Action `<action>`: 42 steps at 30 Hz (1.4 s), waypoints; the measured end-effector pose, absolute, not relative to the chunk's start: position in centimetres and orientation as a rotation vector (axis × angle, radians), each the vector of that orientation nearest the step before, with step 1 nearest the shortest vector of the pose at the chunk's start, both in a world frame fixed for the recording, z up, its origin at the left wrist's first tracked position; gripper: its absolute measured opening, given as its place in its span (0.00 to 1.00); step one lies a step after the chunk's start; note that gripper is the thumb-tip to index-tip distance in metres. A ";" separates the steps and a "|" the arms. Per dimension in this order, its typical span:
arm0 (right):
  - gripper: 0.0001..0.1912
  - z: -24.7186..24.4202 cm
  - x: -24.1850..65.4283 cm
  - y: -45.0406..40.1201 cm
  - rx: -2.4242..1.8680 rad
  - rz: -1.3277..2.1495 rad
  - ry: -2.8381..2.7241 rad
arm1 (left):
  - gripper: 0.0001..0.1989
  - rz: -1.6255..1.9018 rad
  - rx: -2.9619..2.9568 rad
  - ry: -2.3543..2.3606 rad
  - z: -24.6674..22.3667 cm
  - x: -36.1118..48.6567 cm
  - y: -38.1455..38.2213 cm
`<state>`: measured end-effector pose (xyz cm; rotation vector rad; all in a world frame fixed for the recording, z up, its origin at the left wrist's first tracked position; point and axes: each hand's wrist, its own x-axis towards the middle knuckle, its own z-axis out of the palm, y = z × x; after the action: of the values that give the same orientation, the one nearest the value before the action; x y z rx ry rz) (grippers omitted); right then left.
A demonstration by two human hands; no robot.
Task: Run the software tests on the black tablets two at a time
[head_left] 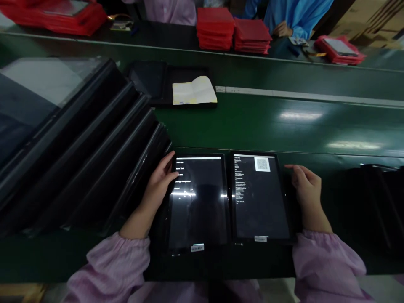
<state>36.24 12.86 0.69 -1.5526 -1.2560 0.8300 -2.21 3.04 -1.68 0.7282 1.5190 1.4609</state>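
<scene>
Two black tablets with lit screens lie side by side on the green table. On the left tablet [198,210] is a short text menu, and my left hand [160,181] grips its upper left edge, the thumb over the screen's side. The right tablet [260,206] shows lines of text and a square code at its top right. My right hand [306,181] is just right of that tablet, apart from it, with the index finger pointing left and the other fingers curled. Each tablet has a small white label at its bottom edge.
A leaning row of black devices [94,147] fills the left side. Beyond the tablets lies a black tray [189,73] with a white paper [195,91]. More dark devices [378,202] stand at right. Red stacks [215,28] and two people are across the table [284,130].
</scene>
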 end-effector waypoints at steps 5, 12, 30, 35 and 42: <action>0.25 0.5 36.3 12.8 -1.565 0.805 -1.275 | 0.30 1.518 0.668 1.499 -1.4 -1.9 2.7; 0.23 0.7 36.2 12.8 -1.569 0.801 -1.285 | 0.28 1.520 0.663 1.529 -1.6 -1.9 2.8; 0.24 0.9 36.3 12.7 -1.609 0.772 -1.334 | 0.28 1.490 0.748 1.550 -1.9 -2.2 2.8; 0.24 0.9 36.5 12.5 -1.629 0.764 -1.346 | 0.29 1.476 0.788 1.540 -1.9 -2.3 2.8; 0.25 1.2 36.0 12.4 -1.643 0.707 -1.432 | 0.31 1.492 0.755 1.515 -2.3 -2.3 2.5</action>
<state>36.03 12.40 1.20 -1.6428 -1.4320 0.7070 -2.27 2.53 -2.29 0.7547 1.5148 1.4918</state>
